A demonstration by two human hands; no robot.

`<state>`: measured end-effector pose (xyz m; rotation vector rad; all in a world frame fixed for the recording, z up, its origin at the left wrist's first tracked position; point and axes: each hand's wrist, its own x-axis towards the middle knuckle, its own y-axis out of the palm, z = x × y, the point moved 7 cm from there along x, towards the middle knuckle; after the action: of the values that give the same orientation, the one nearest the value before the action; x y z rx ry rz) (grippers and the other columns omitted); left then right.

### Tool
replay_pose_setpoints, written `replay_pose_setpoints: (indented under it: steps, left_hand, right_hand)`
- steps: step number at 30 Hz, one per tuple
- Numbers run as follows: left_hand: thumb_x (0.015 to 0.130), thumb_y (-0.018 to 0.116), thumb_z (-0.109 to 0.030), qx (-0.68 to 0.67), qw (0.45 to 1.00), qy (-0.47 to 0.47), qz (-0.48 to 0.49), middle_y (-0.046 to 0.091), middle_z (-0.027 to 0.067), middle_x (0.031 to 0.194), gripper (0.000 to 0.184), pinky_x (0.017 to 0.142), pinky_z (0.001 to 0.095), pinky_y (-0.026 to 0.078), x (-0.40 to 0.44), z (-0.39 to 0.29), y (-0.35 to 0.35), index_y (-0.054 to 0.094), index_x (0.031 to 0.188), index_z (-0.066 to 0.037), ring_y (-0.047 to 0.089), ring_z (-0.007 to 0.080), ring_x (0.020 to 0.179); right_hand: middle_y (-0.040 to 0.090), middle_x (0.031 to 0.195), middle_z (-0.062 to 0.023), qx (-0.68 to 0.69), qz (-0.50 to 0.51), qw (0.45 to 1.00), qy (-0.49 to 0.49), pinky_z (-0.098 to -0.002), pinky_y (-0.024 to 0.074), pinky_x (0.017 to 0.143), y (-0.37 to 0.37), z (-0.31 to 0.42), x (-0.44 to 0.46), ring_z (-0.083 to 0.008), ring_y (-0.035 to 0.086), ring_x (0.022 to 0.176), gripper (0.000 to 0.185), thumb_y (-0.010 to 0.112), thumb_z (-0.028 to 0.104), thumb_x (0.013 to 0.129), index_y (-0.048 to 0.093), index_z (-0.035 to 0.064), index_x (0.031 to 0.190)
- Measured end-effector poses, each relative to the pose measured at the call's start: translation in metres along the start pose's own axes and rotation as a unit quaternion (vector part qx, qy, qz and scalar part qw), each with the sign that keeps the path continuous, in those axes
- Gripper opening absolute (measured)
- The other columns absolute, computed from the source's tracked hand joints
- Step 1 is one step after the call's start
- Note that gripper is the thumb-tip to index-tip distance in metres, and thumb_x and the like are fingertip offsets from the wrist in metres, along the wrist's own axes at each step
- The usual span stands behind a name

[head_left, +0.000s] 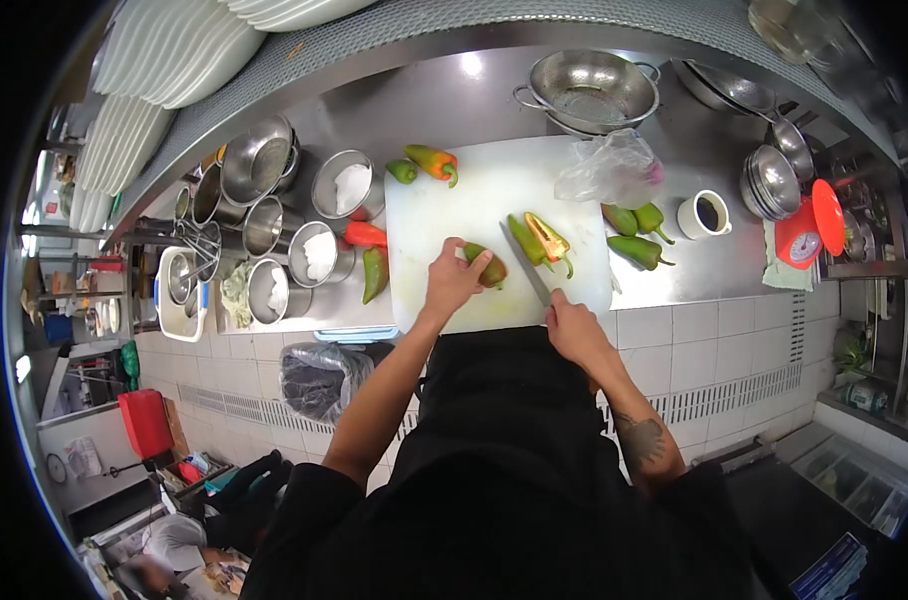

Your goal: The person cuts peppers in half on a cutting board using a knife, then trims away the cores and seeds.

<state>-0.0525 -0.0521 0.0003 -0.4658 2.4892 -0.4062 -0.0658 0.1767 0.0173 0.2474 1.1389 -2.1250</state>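
Green-and-red pepper [490,270] under the left hand, steel-bladed knife in the right, over a white cutting board [429,215].

Fingers of the left hand [455,278] pinch narrowly around the pepper, which lies near the board's front edge; the right hand [576,327] wraps the handle of the knife [525,262], its blade slanting between that pepper and a split green pepper [547,238] showing its pale inside. Around the board spreads a stainless-steel counter [394,105], with a round metal colander [592,95] behind and a red kitchen scale [802,240] far right, above a pale tiled floor [664,370]. Print on a blue card [829,570], lower right, is too small to read.
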Motion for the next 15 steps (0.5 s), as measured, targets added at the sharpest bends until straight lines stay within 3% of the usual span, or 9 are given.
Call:
replay_pose_setpoints:
  steps: [1,3,4,5,7,8,10,15]
  left_hand:
    - [0.091,0.076,-0.031,-0.004,1.000,-0.003,-0.003,0.065,0.0163,0.093,0.055,0.060,0.0289,0.061,-0.002,0.008,0.006,0.050,0.126,0.002,0.071,0.0185,0.068]
    - [0.097,0.068,-0.016,-0.079,0.993,0.088,-0.004,0.060,0.0159,0.102,0.039,0.063,0.0309,0.063,-0.004,0.011,0.016,0.050,0.127,0.002,0.072,0.0210,0.076]
    - [0.097,0.064,-0.006,-0.065,0.991,0.113,-0.009,0.056,0.0186,0.116,0.033,0.067,0.0315,0.063,-0.006,0.016,0.017,0.054,0.127,-0.001,0.072,0.0206,0.085]
    - [0.097,0.064,-0.006,-0.067,0.991,0.112,-0.011,0.056,0.0186,0.116,0.033,0.067,0.0315,0.063,-0.008,0.025,0.017,0.054,0.127,-0.001,0.072,0.0206,0.085]
    - [0.095,0.066,-0.005,0.058,0.960,0.270,-0.052,0.054,0.0164,0.120,0.031,0.072,0.0328,0.062,-0.026,0.004,0.011,0.059,0.124,-0.004,0.069,0.0236,0.092]
    - [0.095,0.066,-0.005,0.056,0.961,0.267,-0.052,0.054,0.0164,0.120,0.031,0.072,0.0328,0.062,-0.028,0.005,0.007,0.059,0.124,-0.004,0.069,0.0236,0.092]
    - [0.093,0.067,-0.005,0.144,0.919,0.366,0.009,0.055,0.0146,0.121,0.027,0.080,0.0364,0.059,-0.036,-0.007,0.012,0.063,0.120,-0.005,0.066,0.0284,0.100]
    - [0.094,0.064,-0.007,0.154,0.907,0.391,0.025,0.055,0.0145,0.123,0.024,0.087,0.0397,0.055,-0.035,-0.007,0.009,0.064,0.118,-0.006,0.064,0.0320,0.105]
  right_hand:
    - [0.066,0.085,-0.0351,-0.003,-0.008,1.000,0.011,-0.0635,0.0488,0.079,-0.005,-0.001,0.001,-0.0559,0.063,0.084,0.023,0.051,0.020,0.099,0.048,0.0013,0.112]
    - [0.065,0.083,-0.0350,-0.012,-0.004,1.000,-0.002,-0.0634,0.0488,0.079,-0.007,0.003,0.004,-0.0560,0.063,0.083,0.023,0.051,0.019,0.099,0.047,0.0001,0.110]
    - [0.065,0.082,-0.0346,-0.020,-0.004,1.000,-0.014,-0.0633,0.0489,0.078,-0.007,0.005,0.006,-0.0558,0.063,0.082,0.022,0.051,0.019,0.099,0.047,-0.0005,0.109]
    - [0.065,0.081,-0.0343,-0.027,-0.002,0.999,-0.026,-0.0632,0.0490,0.077,-0.005,0.007,0.006,-0.0556,0.063,0.081,0.022,0.051,0.018,0.099,0.047,-0.0011,0.108]
    - [0.065,0.079,-0.0336,-0.043,-0.009,0.999,-0.025,-0.0629,0.0495,0.075,-0.010,0.014,0.002,-0.0553,0.063,0.079,0.021,0.051,0.017,0.099,0.047,-0.0012,0.108]
    - [0.065,0.076,-0.0330,-0.057,-0.015,0.998,-0.024,-0.0626,0.0499,0.073,-0.013,0.018,-0.002,-0.0550,0.063,0.077,0.020,0.051,0.017,0.099,0.047,-0.0013,0.107]
    - [0.065,0.075,-0.0323,-0.069,-0.018,0.997,-0.033,-0.0619,0.0508,0.071,-0.018,0.026,-0.012,-0.0545,0.064,0.075,0.019,0.050,0.016,0.099,0.047,-0.0013,0.107]
    - [0.067,0.075,-0.0307,-0.118,-0.002,0.992,-0.045,-0.0591,0.0545,0.066,-0.033,0.050,-0.040,-0.0521,0.066,0.071,0.013,0.049,0.012,0.097,0.047,-0.0007,0.101]
